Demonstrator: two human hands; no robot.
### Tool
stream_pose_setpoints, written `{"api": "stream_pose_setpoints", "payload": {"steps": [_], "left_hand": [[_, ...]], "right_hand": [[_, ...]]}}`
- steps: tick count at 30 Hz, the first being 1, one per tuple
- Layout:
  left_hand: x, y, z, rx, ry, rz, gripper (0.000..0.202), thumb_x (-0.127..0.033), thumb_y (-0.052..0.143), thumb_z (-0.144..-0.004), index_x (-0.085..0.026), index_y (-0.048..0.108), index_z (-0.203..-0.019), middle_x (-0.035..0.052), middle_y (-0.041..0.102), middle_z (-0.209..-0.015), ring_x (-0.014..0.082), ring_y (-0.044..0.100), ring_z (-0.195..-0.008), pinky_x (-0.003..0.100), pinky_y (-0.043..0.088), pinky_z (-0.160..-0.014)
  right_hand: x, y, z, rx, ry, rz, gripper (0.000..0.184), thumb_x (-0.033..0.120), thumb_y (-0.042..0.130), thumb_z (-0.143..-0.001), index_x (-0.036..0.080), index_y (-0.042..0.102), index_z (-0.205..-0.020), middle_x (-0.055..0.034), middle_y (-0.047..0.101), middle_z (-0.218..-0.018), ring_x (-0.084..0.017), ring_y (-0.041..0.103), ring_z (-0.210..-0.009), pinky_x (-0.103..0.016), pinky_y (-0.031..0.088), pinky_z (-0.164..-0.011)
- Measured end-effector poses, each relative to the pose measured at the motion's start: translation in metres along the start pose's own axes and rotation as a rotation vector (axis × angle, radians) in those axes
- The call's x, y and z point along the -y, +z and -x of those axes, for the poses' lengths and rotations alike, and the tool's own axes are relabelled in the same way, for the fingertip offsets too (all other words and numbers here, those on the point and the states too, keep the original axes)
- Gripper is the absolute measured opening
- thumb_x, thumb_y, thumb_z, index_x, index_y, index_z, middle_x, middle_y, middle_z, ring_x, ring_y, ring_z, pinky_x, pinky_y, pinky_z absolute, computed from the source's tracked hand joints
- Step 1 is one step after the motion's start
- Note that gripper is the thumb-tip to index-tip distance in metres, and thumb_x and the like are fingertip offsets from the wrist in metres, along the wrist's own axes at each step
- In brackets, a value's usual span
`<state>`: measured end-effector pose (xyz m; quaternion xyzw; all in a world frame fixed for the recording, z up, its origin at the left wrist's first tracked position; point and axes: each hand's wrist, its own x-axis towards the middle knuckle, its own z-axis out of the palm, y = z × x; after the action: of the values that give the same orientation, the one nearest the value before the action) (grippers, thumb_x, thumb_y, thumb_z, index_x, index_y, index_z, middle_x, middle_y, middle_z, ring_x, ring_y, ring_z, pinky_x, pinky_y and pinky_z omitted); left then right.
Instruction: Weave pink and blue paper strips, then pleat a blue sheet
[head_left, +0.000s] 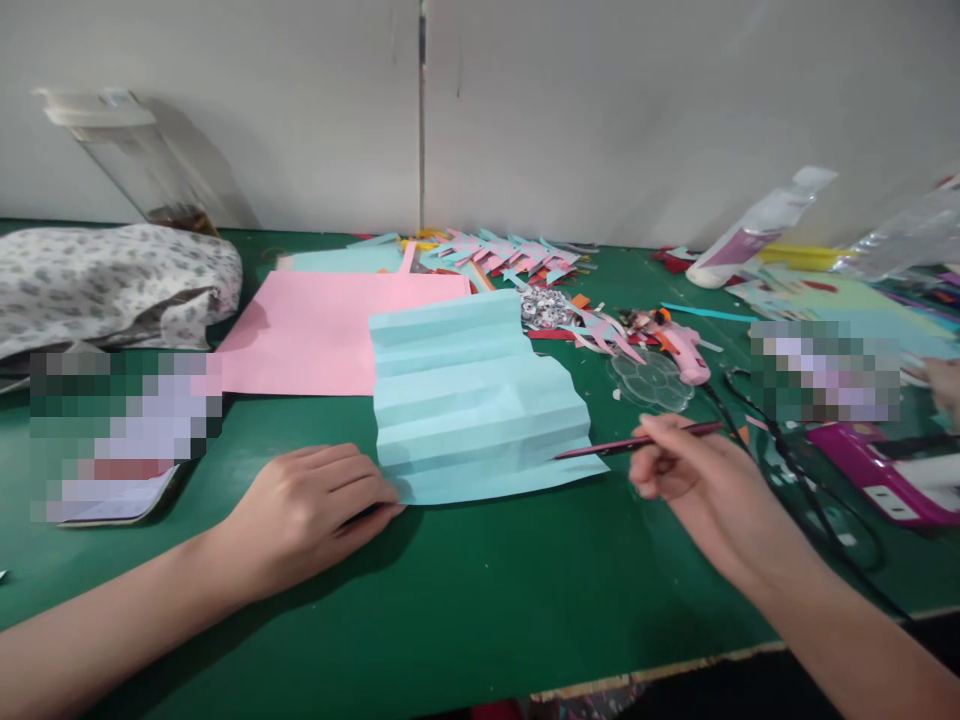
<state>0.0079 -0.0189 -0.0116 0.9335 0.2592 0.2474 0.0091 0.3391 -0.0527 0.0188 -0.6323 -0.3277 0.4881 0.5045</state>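
Note:
A light blue sheet of paper (457, 400) with fold lines across it lies on the green table, its right edge uneven. At its lower left corner, my left hand (315, 510) rests on the table, thumb and forefinger closed on the corner. My right hand (690, 480) holds a slim dark red pencil (611, 447) near its middle. The pencil's tip is over the lower right part of the blue sheet; whether it touches the paper I cannot tell. A pink sheet of paper (300, 335) lies behind, partly under the blue one.
Cut paper strips (517, 255) are heaped at the back. A pink glue gun (682, 350) lies beside a clear flower-shaped dish (649, 380). Right are a magenta power strip (862, 470), cables, a bottle (757, 230) and another person's hand (945, 388). Left stand a phone (127, 500), patterned cloth (112, 285) and clear jar (135, 160).

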Motion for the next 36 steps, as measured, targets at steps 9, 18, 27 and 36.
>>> {"api": "stream_pose_setpoints", "payload": {"steps": [9, 18, 27, 36], "left_hand": [[0.0, 0.002, 0.003, 0.02, -0.02, 0.006, 0.01, -0.018, 0.054, -0.083, -0.019, 0.064, -0.083, -0.0003, 0.064, -0.072, 0.0114, 0.059, -0.064, 0.024, 0.048, -0.061], [0.0, 0.0, 0.002, 0.013, -0.011, 0.005, 0.009, -0.018, 0.055, -0.083, -0.019, 0.064, -0.083, -0.001, 0.064, -0.073, 0.0113, 0.06, -0.065, 0.023, 0.047, -0.06], [0.001, 0.001, 0.003, 0.016, -0.017, 0.017, 0.006, -0.017, 0.057, -0.082, -0.019, 0.062, -0.084, -0.0012, 0.065, -0.074, 0.0117, 0.059, -0.065, 0.024, 0.046, -0.06], [0.0, 0.001, 0.002, 0.02, -0.028, 0.034, 0.008, -0.017, 0.057, -0.082, -0.02, 0.064, -0.084, -0.0017, 0.065, -0.074, 0.011, 0.059, -0.066, 0.024, 0.047, -0.061]], "right_hand": [[-0.008, 0.031, 0.009, 0.22, 0.061, 0.1, 0.023, 0.042, 0.061, -0.08, 0.02, 0.055, -0.075, 0.0011, 0.064, -0.062, -0.011, 0.058, -0.055, -0.023, 0.044, -0.057], [-0.011, 0.014, -0.004, 0.118, 0.031, 0.099, 0.025, 0.041, 0.066, -0.075, 0.018, 0.057, -0.074, 0.0002, 0.064, -0.059, -0.011, 0.058, -0.052, -0.022, 0.046, -0.054], [-0.007, -0.009, -0.014, 0.003, -0.018, 0.095, 0.023, 0.036, 0.071, -0.07, 0.016, 0.059, -0.068, -0.0012, 0.064, -0.055, -0.012, 0.057, -0.05, -0.021, 0.047, -0.051], [-0.001, -0.031, -0.029, -0.094, -0.064, 0.089, 0.024, 0.033, 0.076, -0.058, 0.015, 0.061, -0.063, -0.0037, 0.063, -0.049, -0.013, 0.057, -0.044, -0.021, 0.046, -0.045]]}}
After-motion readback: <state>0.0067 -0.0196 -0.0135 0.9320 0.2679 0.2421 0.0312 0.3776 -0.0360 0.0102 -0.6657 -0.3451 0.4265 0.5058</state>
